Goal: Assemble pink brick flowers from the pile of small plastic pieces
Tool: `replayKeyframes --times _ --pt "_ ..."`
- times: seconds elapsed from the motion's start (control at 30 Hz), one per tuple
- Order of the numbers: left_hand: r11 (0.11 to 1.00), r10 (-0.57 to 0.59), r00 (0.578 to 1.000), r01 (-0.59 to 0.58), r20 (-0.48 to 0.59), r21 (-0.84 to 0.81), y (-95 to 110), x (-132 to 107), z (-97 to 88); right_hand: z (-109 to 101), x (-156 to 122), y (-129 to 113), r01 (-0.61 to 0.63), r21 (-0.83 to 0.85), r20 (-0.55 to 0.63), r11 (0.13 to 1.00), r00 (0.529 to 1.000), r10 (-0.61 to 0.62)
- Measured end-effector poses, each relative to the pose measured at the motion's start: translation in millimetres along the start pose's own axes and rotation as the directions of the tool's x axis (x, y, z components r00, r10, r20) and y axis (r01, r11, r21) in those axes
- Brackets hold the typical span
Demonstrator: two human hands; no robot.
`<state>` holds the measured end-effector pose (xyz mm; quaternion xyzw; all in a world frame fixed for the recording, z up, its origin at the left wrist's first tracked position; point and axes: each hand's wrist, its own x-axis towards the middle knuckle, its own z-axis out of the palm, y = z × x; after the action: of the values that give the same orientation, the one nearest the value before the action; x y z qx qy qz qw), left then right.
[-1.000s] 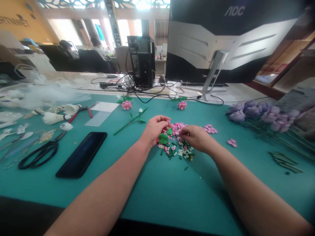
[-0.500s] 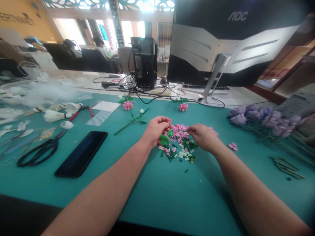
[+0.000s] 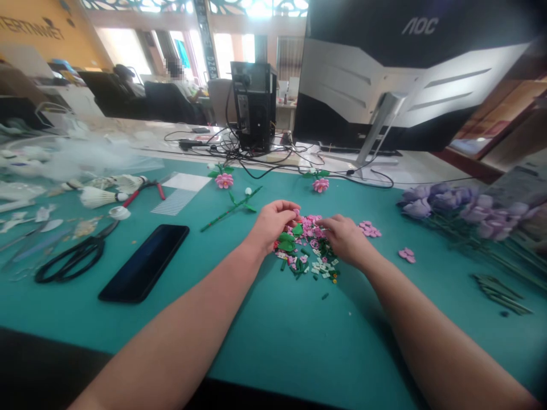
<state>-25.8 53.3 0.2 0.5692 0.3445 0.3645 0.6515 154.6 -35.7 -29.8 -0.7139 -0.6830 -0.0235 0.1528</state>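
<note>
Working at a teal work mat [image 3: 277, 336], both hands over a loose pile of plastic brick pieces [image 3: 311, 256]

The pile lies mid-mat, with purple brick flowers [image 3: 465, 210] off to the right and a green brick stem [image 3: 231, 209] and a pink brick flower [image 3: 224, 181] beyond it; smaller pink petal pieces [image 3: 370, 229] sit just right of it; the hands are apart but close, picking among the pieces; the left hand [image 3: 273, 223] curls its fingers at the pile's upper edge, beside a green leaf piece [image 3: 297, 229]; the right hand [image 3: 346, 240] rests its fingertips on the pile; whether either holds a piece, I cannot tell.
</note>
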Motion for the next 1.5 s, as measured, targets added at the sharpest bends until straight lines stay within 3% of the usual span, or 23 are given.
replayKeyframes --times 0.23,0.37,0.47,0.63,1.0,1.5 --pt "0.999 -0.014 1.000 0.015 0.009 -0.043 1 -1 2.4 13 -4 -10 0.124 -0.025 -0.012 0.992 0.992 -0.124" --pt "0.999 -0.019 1.000 0.019 0.006 -0.044 1 -1 2.5 9 -4 -14 0.145 0.015 -0.009 0.989 0.989 -0.145" --pt "0.999 -0.011 1.000 0.012 0.010 -0.045 0 -1 2.1 -1 -7 -31 0.223 0.096 -0.052 0.970 0.974 -0.218" --pt "0.998 -0.016 1.000 0.016 0.007 -0.052 0 -1 2.7 -5 -14 -63 0.334 0.180 -0.004 0.925 0.941 -0.339" --pt "0.999 -0.015 1.000 0.015 0.010 -0.028 1 -3 3.4 8 -14 -63 0.319 0.074 0.096 0.945 0.941 -0.326" --pt "1.000 -0.028 0.999 0.028 0.015 -0.012 1 -4 3.6 10 -15 -77 0.211 0.062 0.098 0.975 0.971 -0.217"
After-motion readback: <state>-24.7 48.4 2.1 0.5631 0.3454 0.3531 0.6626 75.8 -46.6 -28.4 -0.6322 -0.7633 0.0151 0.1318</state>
